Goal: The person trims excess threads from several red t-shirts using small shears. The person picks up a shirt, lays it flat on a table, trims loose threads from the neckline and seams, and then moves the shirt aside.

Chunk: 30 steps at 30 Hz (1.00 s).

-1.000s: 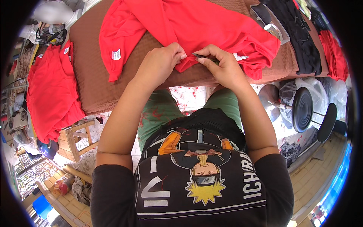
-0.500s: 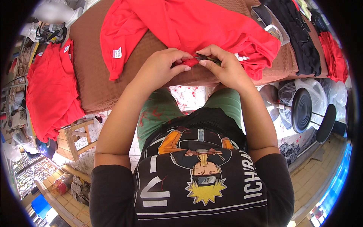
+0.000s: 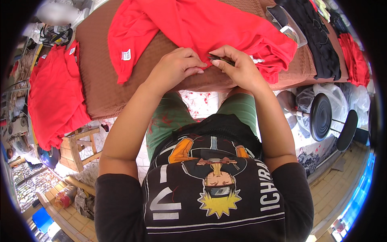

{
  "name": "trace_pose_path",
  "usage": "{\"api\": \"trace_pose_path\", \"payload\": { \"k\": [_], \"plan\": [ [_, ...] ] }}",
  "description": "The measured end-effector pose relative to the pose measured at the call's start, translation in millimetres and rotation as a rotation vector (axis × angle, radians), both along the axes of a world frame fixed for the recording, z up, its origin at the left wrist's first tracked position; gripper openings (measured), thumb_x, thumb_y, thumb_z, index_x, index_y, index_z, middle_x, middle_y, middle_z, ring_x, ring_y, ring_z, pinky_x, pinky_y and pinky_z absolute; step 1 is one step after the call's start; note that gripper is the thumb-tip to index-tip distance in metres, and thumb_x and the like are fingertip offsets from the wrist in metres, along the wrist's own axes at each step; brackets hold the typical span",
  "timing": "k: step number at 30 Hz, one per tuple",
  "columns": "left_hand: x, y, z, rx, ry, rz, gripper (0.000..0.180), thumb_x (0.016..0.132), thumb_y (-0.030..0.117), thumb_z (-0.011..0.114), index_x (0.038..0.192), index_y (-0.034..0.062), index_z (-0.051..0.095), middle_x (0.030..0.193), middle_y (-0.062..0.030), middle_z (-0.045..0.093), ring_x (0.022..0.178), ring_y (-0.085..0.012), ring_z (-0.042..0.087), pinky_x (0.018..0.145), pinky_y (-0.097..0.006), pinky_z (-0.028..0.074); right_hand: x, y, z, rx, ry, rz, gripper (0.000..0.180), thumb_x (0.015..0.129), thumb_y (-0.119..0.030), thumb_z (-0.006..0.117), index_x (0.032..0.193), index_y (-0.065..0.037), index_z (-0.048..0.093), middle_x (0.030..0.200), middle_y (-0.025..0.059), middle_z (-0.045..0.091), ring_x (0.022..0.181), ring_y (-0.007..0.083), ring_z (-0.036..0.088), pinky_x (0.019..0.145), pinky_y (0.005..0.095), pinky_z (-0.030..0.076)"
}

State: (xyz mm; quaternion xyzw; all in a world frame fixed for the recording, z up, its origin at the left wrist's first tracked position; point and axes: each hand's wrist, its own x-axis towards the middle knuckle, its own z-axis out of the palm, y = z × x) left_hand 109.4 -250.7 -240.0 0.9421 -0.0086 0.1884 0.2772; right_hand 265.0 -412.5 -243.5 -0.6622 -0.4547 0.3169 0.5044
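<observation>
A red long-sleeved garment (image 3: pixel 209 28) lies spread over the brown-covered table, with a white tag (image 3: pixel 126 55) on it at the left. At its near edge, my left hand (image 3: pixel 177 66) is closed, thumb against fingers, pinching the red cloth; the exact grip is partly hidden. My right hand (image 3: pixel 242 68) is closed around a small dark pair of thread snips (image 3: pixel 224 60). Their tips point left toward the left fingers, close to the cloth. Both hands are just above the table's near edge.
More red garments (image 3: pixel 56 92) hang over the table's left end. A clear plastic box (image 3: pixel 300 38) and black cloth (image 3: pixel 318 48) lie at the right, with folded red cloth (image 3: pixel 354 60) beyond. Below are a wooden stool (image 3: pixel 76 151), a black round weight plate (image 3: pixel 321 117) and plastic bags (image 3: pixel 358 101).
The red fold that showed between my hands has dropped back toward the garment. My left fingers have shifted slightly, and the snips have turned a little in my right hand.
</observation>
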Motion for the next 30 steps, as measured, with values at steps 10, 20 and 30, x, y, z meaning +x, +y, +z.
{"api": "trace_pose_path", "payload": {
  "k": [10, 20, 30],
  "plan": [
    [2.3, -17.7, 6.9, -0.058, -0.084, 0.102, 0.007, 0.081, 0.011, 0.069, 0.087, 0.0067, 0.069, 0.077, -0.0018, 0.067, 0.070, -0.0163, 0.063, 0.064, -0.028, 0.051, 2.5, -6.9, 10.1, -0.104, 0.095, 0.041, 0.025, 0.093, -0.010, 0.060, 0.115, 0.001, 0.058, 0.101, 0.0022, 0.064, 0.092, 0.0069, 0.058, 0.073, 0.0233, 0.046],
    [4.3, -11.1, 19.1, -0.508, 0.250, 0.149, 0.012, 0.088, 0.014, 0.065, 0.088, 0.0028, 0.068, 0.071, -0.0059, 0.067, 0.066, -0.0128, 0.065, 0.064, -0.027, 0.051, 6.1, -16.6, 22.6, -0.083, -0.042, 0.136, 0.023, 0.092, -0.007, 0.060, 0.113, 0.000, 0.060, 0.100, 0.0034, 0.065, 0.095, 0.0090, 0.059, 0.082, 0.0252, 0.047],
    [8.4, -7.0, 21.0, -0.518, 0.307, 0.141, 0.015, 0.090, 0.016, 0.063, 0.088, 0.0012, 0.065, 0.072, -0.0050, 0.067, 0.068, -0.0113, 0.064, 0.065, -0.026, 0.051, 3.1, -14.8, 26.2, -0.096, -0.107, 0.158, 0.021, 0.090, -0.006, 0.062, 0.110, 0.000, 0.062, 0.095, 0.0027, 0.066, 0.091, 0.0090, 0.059, 0.084, 0.0259, 0.047]
  ]
}}
